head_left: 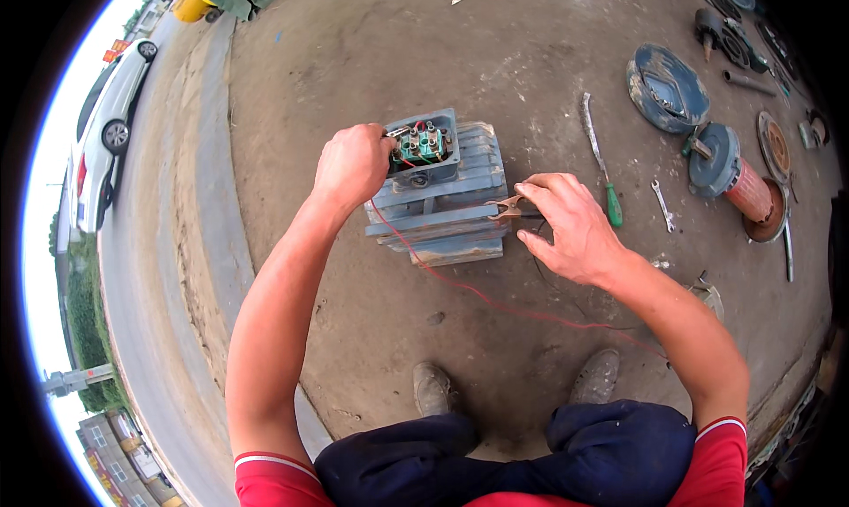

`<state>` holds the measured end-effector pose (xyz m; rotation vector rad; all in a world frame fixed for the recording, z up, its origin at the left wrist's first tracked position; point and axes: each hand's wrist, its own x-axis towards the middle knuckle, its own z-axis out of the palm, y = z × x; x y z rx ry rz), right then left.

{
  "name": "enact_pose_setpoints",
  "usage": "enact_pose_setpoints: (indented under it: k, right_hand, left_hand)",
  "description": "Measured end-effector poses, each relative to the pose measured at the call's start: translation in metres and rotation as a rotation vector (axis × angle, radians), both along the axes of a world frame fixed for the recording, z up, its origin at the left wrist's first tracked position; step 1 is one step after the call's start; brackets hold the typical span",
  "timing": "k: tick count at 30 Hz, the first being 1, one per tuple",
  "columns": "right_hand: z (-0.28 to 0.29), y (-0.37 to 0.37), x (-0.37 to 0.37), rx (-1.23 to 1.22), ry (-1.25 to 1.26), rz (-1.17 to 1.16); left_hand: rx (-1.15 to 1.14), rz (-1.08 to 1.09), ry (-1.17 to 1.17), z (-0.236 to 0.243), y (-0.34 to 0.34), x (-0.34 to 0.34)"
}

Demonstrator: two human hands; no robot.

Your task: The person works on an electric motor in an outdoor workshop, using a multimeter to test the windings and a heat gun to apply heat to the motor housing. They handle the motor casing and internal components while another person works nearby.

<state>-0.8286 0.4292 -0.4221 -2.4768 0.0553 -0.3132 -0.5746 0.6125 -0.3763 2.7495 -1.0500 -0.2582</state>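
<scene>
Far left, a white car (104,122) sits parked on the road beside the concrete ground (354,47) you squat on. Your left hand (352,164) is clenched at the left rim of the open terminal box (423,146) on top of the grey-blue electric motor (442,197), which stands on the ground just ahead of your shoes; fingertips seem to pinch something at the terminals, can't tell what. Inside the box: a green terminal block with metal studs and a bit of red at the top. A red wire (478,295) runs from the motor's left side down across the ground toward your right knee. Your right hand (570,228) grasps a copper-coloured clamp (508,209) at the motor's right edge; keep it squeezed firmly on bare metal, fingers clear of the tip, and hold the left-hand contact steady. Right of that lie a green-handled screwdriver (601,166), a small spanner (663,204), and a rotor (730,171) near the ground's right edge.
</scene>
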Motion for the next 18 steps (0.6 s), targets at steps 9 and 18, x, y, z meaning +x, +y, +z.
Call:
enact_pose_setpoints:
  k: [9, 18]
  right_hand:
    - [-0.005, 0.0, -0.004, 0.007, -0.026, 0.0]
    - [-0.002, 0.005, -0.002, 0.024, 0.002, 0.0]
  left_hand:
    - [0.048, -0.004, 0.025, 0.002, -0.007, 0.006]
    - [0.053, -0.001, 0.055, 0.004, -0.009, 0.003]
